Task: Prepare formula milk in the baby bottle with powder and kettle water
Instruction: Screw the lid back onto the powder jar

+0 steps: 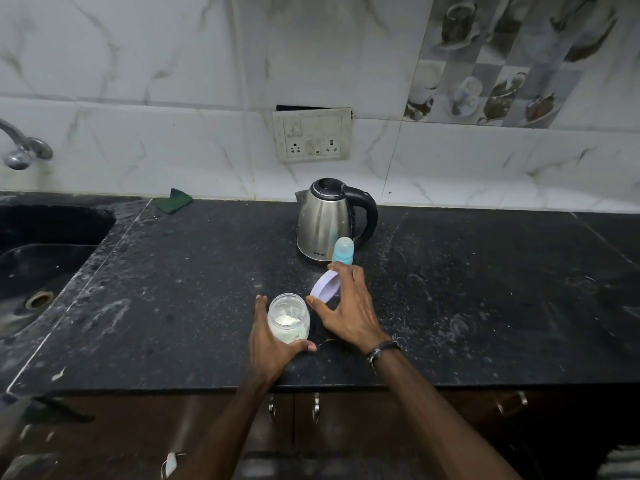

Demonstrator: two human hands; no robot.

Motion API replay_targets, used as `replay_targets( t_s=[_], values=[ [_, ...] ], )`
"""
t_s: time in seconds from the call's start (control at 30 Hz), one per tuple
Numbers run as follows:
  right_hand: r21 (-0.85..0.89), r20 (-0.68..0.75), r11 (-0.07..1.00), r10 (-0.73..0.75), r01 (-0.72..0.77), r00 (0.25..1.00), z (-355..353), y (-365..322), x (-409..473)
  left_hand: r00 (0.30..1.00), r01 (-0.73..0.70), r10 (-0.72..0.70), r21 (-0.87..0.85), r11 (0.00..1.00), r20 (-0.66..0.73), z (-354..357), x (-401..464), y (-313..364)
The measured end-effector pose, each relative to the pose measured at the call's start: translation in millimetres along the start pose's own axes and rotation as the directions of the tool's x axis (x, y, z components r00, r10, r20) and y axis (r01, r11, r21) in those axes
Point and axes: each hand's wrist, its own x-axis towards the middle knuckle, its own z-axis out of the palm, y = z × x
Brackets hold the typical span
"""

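head view, looking down at a black speckled countertop (450, 289) dusted with pale smears.

left hand (268, 341) wraps a clear plastic jar (288, 318) near the front edge: fingers up the jar's left side, thumb curled across its near base. hand is clamped on the jar. jar stands upright, mouth open, white powder (286, 320) sitting in the bottom part.

right hand (348, 311) is just right of the jar, holding a pale lilac lid (325, 286) by its rim, thumb at the near edge and fingers over the far edge. lid is tilted, its inside facing left and up, held clear of the jar mouth and just beside it. dark band on the right wrist.

baby bottle (343, 251) stands directly behind the right hand; only its blue collar and translucent cap show, the body hidden by the hand. cannot tell whether the fingers touch it.

steel kettle (325, 220) with black lid and black handle stands just behind the bottle, spout to the left, handle to the right.

behind it, a switch and socket plate (311, 135) on the marble-look wall tiles. dark sink (38, 268) at far left, tap (20, 147) above it. green scrub pad (173, 199) at the wall by the sink. cabinet doors with metal handles below the counter.
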Motion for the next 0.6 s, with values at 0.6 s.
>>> replay_targets(
  t_s=[0.6],
  values=[
    [-0.272, 0.497, 0.938, -0.053, 0.214, 0.866, 24.2, -37.4, 13.7, 0.998, -0.003, -0.009, -0.17, 0.985, -0.068, 1.9, -13.3, 8.1]
  ],
)
